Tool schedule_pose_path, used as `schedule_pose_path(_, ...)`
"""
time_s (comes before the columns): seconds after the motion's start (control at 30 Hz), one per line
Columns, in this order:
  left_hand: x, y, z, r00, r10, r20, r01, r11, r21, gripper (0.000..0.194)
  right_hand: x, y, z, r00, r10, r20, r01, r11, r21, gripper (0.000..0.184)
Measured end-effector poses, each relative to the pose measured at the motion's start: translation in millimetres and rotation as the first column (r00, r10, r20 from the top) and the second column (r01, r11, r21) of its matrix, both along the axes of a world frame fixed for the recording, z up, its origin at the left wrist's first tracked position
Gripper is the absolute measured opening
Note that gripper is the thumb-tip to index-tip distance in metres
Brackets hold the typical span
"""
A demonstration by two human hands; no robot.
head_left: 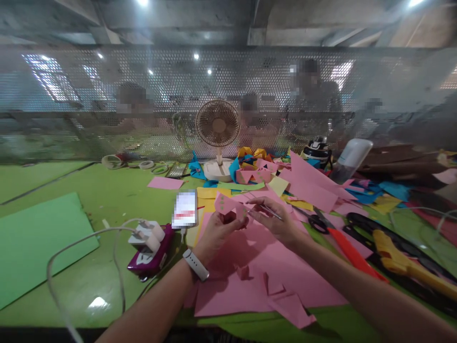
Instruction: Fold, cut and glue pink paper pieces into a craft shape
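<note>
My left hand [226, 228] is closed on a small folded pink paper piece [222, 204] with green marks on it. Close by on the right, my right hand [273, 220] grips a slim silver tool [268, 210], perhaps tweezers; its exact kind is unclear. Its tip points toward the paper at my left fingertips, and whether they touch cannot be made out. Both hands are above a large pink sheet [307, 281]. Folded pink scraps [291, 305] lie on that sheet nearer to me.
A phone [184, 209] and a purple power strip with white chargers [152, 238] lie left, beside a green sheet [43, 247]. A fan [218, 124] stands behind coloured scraps. Black-handled scissors [317, 223], a red-handled tool [353, 252] and a yellow glue gun [400, 257] lie right.
</note>
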State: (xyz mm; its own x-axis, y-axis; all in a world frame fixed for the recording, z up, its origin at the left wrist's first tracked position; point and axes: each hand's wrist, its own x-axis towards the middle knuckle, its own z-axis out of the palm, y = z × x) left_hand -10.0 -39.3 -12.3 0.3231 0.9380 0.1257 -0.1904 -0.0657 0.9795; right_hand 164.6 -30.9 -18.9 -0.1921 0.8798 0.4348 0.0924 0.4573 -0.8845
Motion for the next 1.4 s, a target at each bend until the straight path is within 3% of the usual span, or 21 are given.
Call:
schedule_pose_path(0.13,0.5,0.1,1.3,1.000,-0.004,-0.030,0.004,1.000,0.001,0.023,2.2,0.7,0.6,1.000,-0.001,-0.021,0.001,1.000,0.012,0.025)
schedule_pose_path(0.43,2.9,-1.8,3.2,0.988,0.036,0.150,-0.033,0.999,-0.020,0.026,-0.8,-4.0,-2.5,0.999,-0.031,0.039,0.030,0.999,0.026,0.026)
schedule_pose_path(0.73,4.6,-3.4,3.6,0.982,0.045,0.183,-0.042,0.999,-0.020,0.024,-2.2,-4.2,-3.9,0.999,-0.045,-0.008,0.045,0.999,0.012,0.026)
schedule_pose_path(0.9,1.6,-1.5,0.9,0.969,0.125,0.215,-0.105,0.989,-0.103,0.023,-3.2,-3.3,-10.9,0.998,-0.055,0.007,0.055,0.998,0.034,0.025)
schedule_pose_path(1.07,-0.7,2.6,-2.1,0.962,0.173,0.211,-0.159,0.984,-0.083,0.024,-5.9,-7.6,-9.9,0.999,-0.043,0.010,0.043,0.999,-0.020,0.025)
schedule_pose_path(1.2,0.8,1.1,0.2,0.956,0.144,0.256,-0.112,0.984,-0.137,0.039,-7.5,-9.7,-6.3,0.999,-0.014,-0.040,0.012,0.998,-0.056,0.025)
schedule_pose_path(1.3,1.3,-0.1,0.7,0.965,0.124,0.232,-0.082,0.980,-0.181,0.049,-8.8,-10.2,-6.7,0.998,-0.006,-0.057,0.002,0.998,-0.068,0.024)
schedule_pose_path(1.4,0.8,0.7,-1.1,0.974,0.165,0.155,-0.143,0.979,-0.146,0.044,-10.1,-11.0,-8.3,0.999,-0.035,-0.032,0.033,0.998,-0.048,0.024)
